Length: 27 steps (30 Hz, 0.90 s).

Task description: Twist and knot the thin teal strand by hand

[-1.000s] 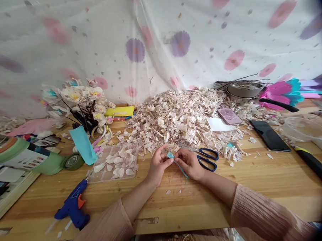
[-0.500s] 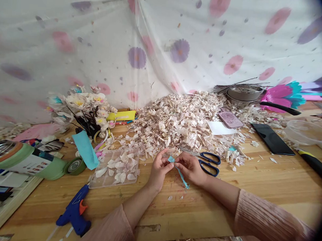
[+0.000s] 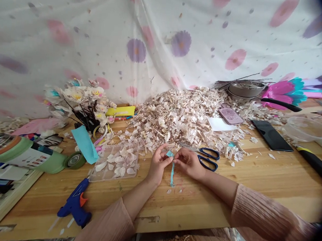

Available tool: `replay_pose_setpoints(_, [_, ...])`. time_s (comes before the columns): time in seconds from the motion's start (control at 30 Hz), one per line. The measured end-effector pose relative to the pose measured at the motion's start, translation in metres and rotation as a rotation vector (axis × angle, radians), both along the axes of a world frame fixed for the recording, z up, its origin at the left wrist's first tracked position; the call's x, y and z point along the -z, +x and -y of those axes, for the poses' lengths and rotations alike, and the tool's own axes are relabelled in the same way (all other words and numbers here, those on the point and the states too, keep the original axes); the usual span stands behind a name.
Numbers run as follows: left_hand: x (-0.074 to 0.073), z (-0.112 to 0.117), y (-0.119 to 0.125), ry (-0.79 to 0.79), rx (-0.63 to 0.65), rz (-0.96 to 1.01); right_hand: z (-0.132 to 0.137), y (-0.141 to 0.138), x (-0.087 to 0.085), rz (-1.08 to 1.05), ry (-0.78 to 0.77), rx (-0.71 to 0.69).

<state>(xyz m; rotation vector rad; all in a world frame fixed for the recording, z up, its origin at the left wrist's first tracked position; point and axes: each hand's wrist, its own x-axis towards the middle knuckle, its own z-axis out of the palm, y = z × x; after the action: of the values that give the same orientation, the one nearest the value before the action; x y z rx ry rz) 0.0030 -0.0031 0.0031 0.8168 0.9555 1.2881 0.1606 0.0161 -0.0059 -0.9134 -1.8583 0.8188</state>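
Both my hands meet over the middle of the wooden table. My left hand and my right hand pinch a thin teal paper strip between their fingertips. The strip's top end is rolled or folded at the fingers, and its tail hangs straight down toward the table. Just behind my right hand lie blue-handled scissors. A big heap of pale petal scraps rises behind both hands.
A clear tray of petals sits left of my hands, a blue glue gun nearer the front edge. Further left are a green tape roll, a teal paper piece and paper flowers. A black phone, metal pan and clear bowl stand right.
The strip's loose tail has swung from slanting toward my right wrist to hanging straight down. Both hands stay pinched together in nearly the same spot.
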Motion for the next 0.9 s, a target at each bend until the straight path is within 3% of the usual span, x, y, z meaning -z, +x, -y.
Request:
replay_pose_setpoints(0.37, [-0.0023,-0.0002,0.0002,-0.049,0.014,0.009,-0.0008,0.0011,0.0035,-0.033,-0.045,-0.023])
replay_pose_setpoints(0.9, [-0.0005,-0.0004,-0.0012,-0.033,0.038,0.010,-0.0002,0.0014,0.0002,-0.039,0.028,0.014])
